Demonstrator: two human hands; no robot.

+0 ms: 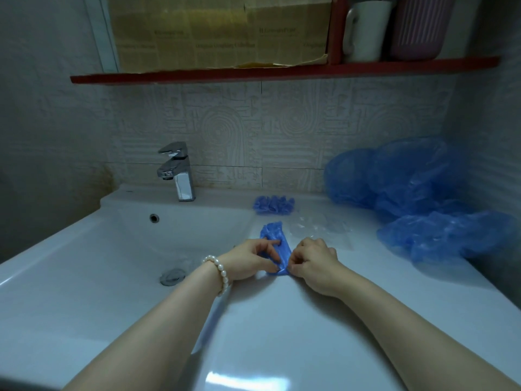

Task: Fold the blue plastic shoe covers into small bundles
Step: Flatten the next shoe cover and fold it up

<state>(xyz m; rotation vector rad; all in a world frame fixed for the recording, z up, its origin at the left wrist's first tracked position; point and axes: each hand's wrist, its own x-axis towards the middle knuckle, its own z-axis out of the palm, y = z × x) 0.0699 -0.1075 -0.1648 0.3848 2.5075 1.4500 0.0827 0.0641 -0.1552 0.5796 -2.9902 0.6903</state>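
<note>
A blue plastic shoe cover (273, 233), folded into a narrow strip, lies on the white counter (282, 320) right of the basin. My left hand (248, 259), with a pearl bracelet on the wrist, presses fingers on the strip's middle and pinches its near end. My right hand (313, 262) has curled fingers pinching the same near end from the right. A small folded blue bundle (273, 205) sits farther back by the wall. A heap of loose blue shoe covers (417, 193) fills the back right corner.
The white basin (135, 249) with its drain (172, 276) lies on the left, a chrome tap (177, 170) behind it. A clear plastic bag (318, 225) lies flat beyond my right hand. A red shelf (253, 73) with a white mug (363, 29) hangs overhead.
</note>
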